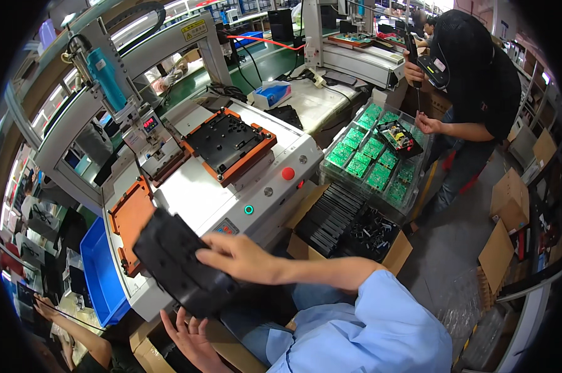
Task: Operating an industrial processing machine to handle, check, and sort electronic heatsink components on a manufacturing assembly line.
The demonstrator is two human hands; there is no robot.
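A black plastic plate [172,258] with holes and ribs is held in front of the white machine [197,199]. My right hand [240,256] lies across its top right side, fingers pointing left. My left hand [190,336] is under the plate's lower edge, palm up with fingers spread, touching or just below it. The plate hangs over the machine's near edge, beside an orange fixture tray [128,221] on the left. A second orange-framed fixture with a black insert [230,143] sits further back on the machine.
A cardboard box of black parts [346,227] stands at the right. Behind it lies a clear tray of green circuit boards [374,155], where another person [473,81] works. A blue bin [97,276] is at left. A blue screwdriver unit [106,78] hangs over the machine.
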